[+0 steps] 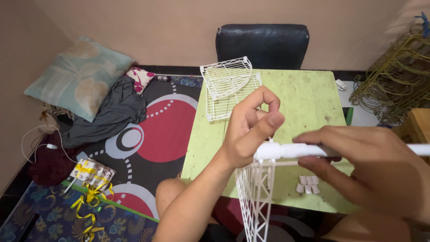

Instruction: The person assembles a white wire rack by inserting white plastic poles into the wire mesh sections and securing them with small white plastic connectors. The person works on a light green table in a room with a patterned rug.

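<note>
White plastic tube [295,150] is pinched at its end by left hand [251,130], thumb + forefinger; right hand [358,166] wraps the middle, over green table [309,98]. Wire shelf [255,197] hangs off it. Prob light, stiff, bit slick, so grip near the joint imo.

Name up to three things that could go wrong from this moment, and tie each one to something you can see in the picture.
1. The left hand pinches only the end of the white tube, so the hanging wire shelf might slip off.
2. The small white clips lie near the green table's front edge, under the right hand; a nudge could knock them to the floor.
3. The stacked wire shelves overhang the table's far left edge and could tip.
</note>
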